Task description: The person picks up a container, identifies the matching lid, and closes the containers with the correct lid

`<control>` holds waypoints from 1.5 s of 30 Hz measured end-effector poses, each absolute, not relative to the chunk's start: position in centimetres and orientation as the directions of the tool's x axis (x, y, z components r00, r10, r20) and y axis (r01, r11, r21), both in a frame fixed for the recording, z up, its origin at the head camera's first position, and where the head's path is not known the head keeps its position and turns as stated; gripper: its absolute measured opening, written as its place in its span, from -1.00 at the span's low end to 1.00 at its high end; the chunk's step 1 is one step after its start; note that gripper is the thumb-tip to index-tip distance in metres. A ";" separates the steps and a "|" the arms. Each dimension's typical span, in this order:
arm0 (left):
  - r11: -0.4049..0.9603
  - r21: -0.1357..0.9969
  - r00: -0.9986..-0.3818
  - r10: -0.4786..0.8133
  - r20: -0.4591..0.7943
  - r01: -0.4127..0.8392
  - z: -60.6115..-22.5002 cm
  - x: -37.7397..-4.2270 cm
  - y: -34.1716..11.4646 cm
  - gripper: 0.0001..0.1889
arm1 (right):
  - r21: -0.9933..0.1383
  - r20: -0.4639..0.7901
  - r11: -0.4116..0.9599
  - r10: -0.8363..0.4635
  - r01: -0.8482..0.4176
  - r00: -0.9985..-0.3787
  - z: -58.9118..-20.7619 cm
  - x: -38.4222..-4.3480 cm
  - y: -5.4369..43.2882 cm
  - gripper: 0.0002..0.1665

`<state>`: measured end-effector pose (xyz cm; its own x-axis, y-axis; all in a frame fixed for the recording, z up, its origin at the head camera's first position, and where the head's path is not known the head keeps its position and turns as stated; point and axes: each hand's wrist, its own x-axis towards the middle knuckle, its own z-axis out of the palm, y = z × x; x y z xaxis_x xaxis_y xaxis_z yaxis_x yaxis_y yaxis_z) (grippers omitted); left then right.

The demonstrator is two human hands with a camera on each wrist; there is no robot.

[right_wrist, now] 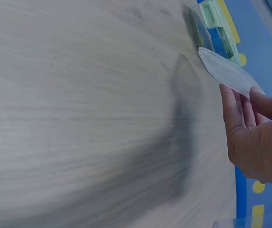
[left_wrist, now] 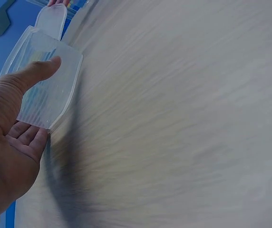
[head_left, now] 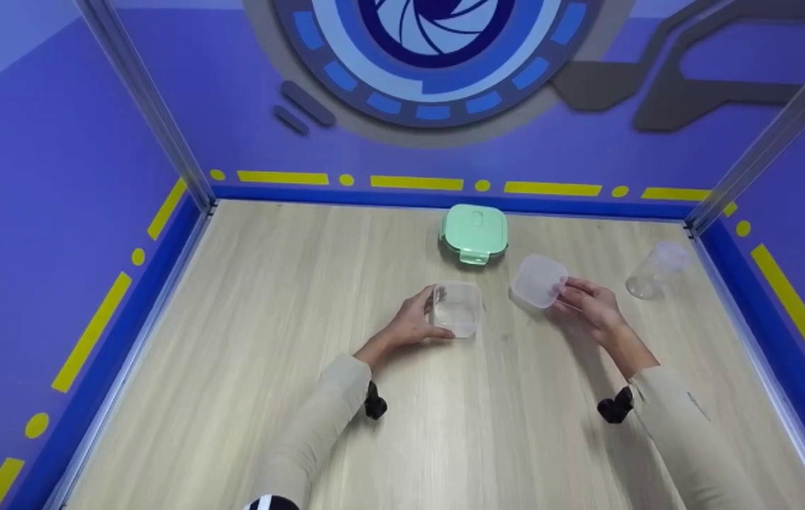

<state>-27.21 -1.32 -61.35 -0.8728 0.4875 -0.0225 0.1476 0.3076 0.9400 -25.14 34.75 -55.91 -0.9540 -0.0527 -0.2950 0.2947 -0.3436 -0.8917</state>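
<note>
My left hand (head_left: 413, 322) grips a clear square plastic container (head_left: 458, 309) from its left side, thumb along the near wall and fingers round the far one. In the left wrist view the thumb lies across the container's side (left_wrist: 62, 90). Off to the right, my right hand (head_left: 590, 304) pinches a translucent square lid (head_left: 539, 281) by its right edge, thumb on top and fingers beneath. The right wrist view shows the lid (right_wrist: 228, 71) nearly edge-on above the table, its shadow below. Container and lid are apart, with a gap of bare wood between them.
Behind the container stands a lunch box with a mint-green clip lid (head_left: 475, 232). A clear plastic cup or jar (head_left: 656, 269) is at the right, beyond my right hand. Blue panels (head_left: 402, 159) border the wooden table (head_left: 268, 283) at the back and sides.
</note>
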 end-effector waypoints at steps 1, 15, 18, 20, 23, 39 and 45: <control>0.313 0.938 -0.874 0.486 -0.024 0.148 -61.4 -27.2 -1.3 0.03 | -0.896 -0.280 -0.343 -0.055 0.282 -0.958 -55.8 -25.1 34.5 -0.79; 0.332 0.928 -0.878 0.478 -0.013 0.167 -61.4 -27.2 -1.3 0.05 | -0.999 -0.030 0.024 -0.008 0.030 -1.000 -55.0 -25.0 28.7 -0.59; 0.327 0.929 -0.877 0.481 -0.006 0.173 -61.4 -27.2 -1.3 0.04 | -0.988 0.027 0.148 -0.027 -0.031 -0.999 -54.8 -24.6 27.3 -0.61; 0.315 0.933 -0.875 0.484 0.001 0.175 -61.5 -27.2 -1.3 0.03 | -0.967 0.077 0.242 -0.048 -0.086 -0.996 -54.9 -24.4 26.4 -0.65; 0.289 0.943 -0.871 0.492 0.003 0.167 -61.6 -27.2 -1.3 0.02 | -0.907 0.180 0.373 -0.080 -0.197 -0.980 -55.1 -24.0 25.1 -0.72; 0.294 0.939 -0.880 0.475 0.020 0.180 -61.7 -27.0 -1.3 0.00 | -0.373 0.566 0.648 -0.408 -0.664 -0.716 -58.4 -22.8 22.1 -0.80; 0.306 0.936 -0.884 0.468 0.011 0.173 -61.8 -27.2 -1.3 0.01 | -0.278 0.608 0.653 -0.448 -0.704 -0.656 -59.0 -22.9 21.9 -0.81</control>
